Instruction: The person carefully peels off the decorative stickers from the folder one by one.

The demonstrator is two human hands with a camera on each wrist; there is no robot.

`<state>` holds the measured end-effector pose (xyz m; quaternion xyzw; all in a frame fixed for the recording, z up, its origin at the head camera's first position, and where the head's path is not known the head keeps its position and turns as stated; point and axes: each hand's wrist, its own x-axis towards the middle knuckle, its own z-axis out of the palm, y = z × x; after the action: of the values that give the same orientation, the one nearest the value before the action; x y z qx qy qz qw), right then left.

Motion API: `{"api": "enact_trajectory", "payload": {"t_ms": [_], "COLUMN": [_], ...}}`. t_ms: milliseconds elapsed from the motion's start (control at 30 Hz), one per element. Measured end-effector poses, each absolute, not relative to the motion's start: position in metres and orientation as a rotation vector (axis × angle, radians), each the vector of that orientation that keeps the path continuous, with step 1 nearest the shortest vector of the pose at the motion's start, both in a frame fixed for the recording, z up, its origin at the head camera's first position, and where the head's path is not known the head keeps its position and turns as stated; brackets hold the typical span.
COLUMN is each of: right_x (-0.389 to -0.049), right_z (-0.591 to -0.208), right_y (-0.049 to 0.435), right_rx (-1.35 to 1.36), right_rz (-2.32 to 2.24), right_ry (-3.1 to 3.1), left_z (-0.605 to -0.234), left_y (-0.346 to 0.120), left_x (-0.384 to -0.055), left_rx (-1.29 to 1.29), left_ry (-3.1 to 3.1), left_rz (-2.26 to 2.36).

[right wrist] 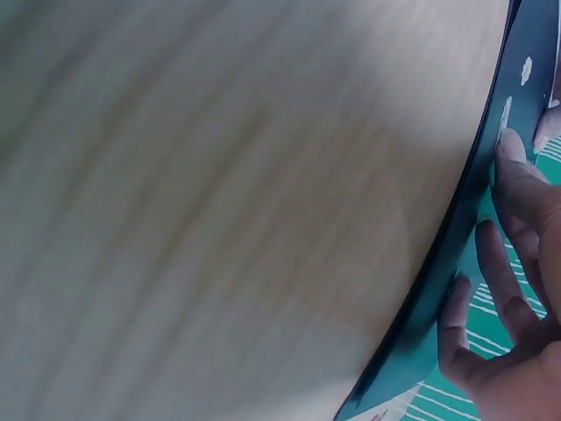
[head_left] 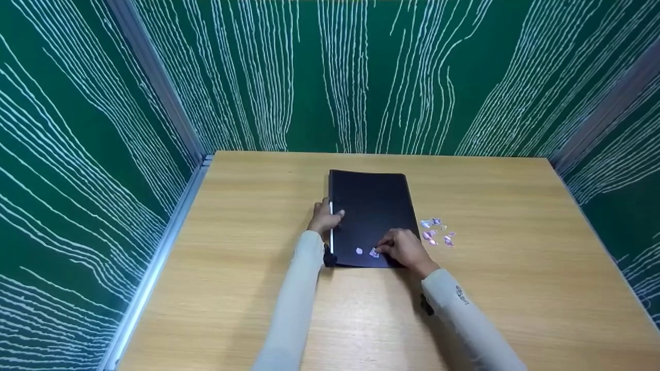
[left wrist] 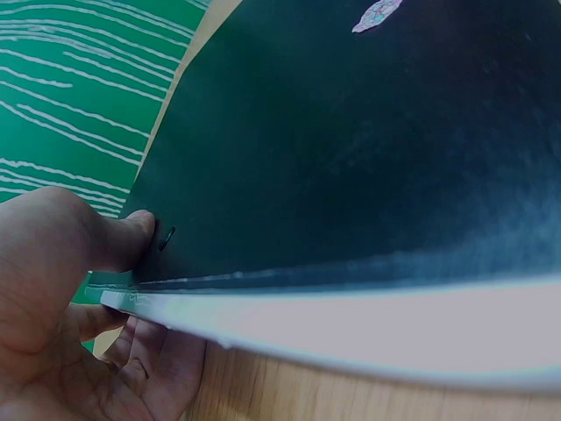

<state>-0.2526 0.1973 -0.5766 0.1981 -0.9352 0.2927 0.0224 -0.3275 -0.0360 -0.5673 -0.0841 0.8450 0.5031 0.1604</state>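
Observation:
A black folder (head_left: 368, 206) with a white strip along its left side lies on the wooden table. My left hand (head_left: 325, 218) grips that left edge; in the left wrist view the thumb (left wrist: 118, 241) presses on the cover and the other fingers are at the edge below. Near the folder's lower end my right hand (head_left: 407, 251) pinches a small shiny pinkish sticker (head_left: 374, 253) against the cover with its fingertips. Just left of it, another small pale sticker (head_left: 359, 251) lies flat on the cover.
Several shiny purple and pink stickers (head_left: 429, 236) lie loose on the wooden table (head_left: 515, 268), right of the folder. Green walls (head_left: 309, 77) with white wavy lines stand at the back and both sides. A metal rail (head_left: 149, 263) runs along the table's left edge.

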Motion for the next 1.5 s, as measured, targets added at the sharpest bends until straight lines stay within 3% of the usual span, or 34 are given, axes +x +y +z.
{"api": "enact_trajectory", "payload": {"t_ms": [1500], "right_x": [-0.2508], "right_z": [-0.5751], "right_y": [0.1902], "right_rx": [0.427], "right_rz": [0.958], "right_ry": [-3.082], "left_z": [-0.5684], "left_y": [-0.0343], "left_x": [-0.3258], "left_rx": [-0.215], "left_ry": [2.398], "left_rz": [1.505]}}
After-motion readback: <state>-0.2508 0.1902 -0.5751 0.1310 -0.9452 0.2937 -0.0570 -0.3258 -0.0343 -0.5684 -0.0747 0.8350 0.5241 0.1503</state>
